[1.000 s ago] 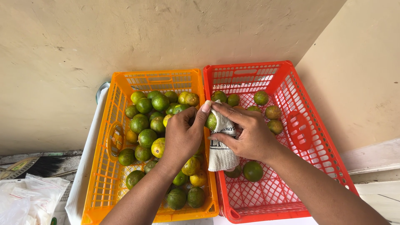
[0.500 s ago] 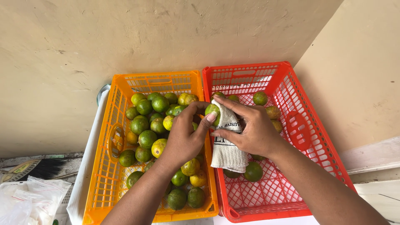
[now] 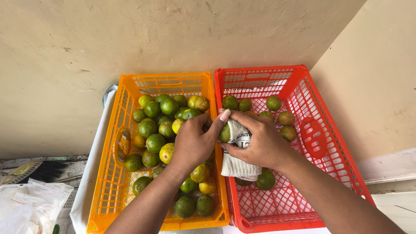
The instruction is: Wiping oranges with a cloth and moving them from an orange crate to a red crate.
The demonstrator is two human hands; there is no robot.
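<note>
Green, with a yellowish patch, the fruit point(image 3: 225, 132) sits between both hands above the seam where the two crates meet. The left hand point(image 3: 193, 143) grips it from the left, fingers curled close around it and the thumb laid across its top. The right hand point(image 3: 260, 141) presses a white cloth point(image 3: 237, 154) against the fruit's right side, fingers bent narrow over the cloth; the cloth's free end hangs below the hand, over the red crate.

The orange crate point(image 3: 108, 173) stands on the left, touching the red crate point(image 3: 329, 173) along their long sides. Both rest against a beige wall point(image 3: 130, 39).

The orange crate holds a heap of green and yellow-green fruit point(image 3: 156, 130) that covers most of its floor. The red crate holds fewer: a loose row point(image 3: 274, 103) near its far end and one dark green fruit point(image 3: 265, 180) just below the hanging cloth. Part of the red crate's mesh floor is bare.

At lower left, well apart from the hands, lie a clear plastic bag point(image 3: 30, 203) and a dark brush point(image 3: 43, 171).
</note>
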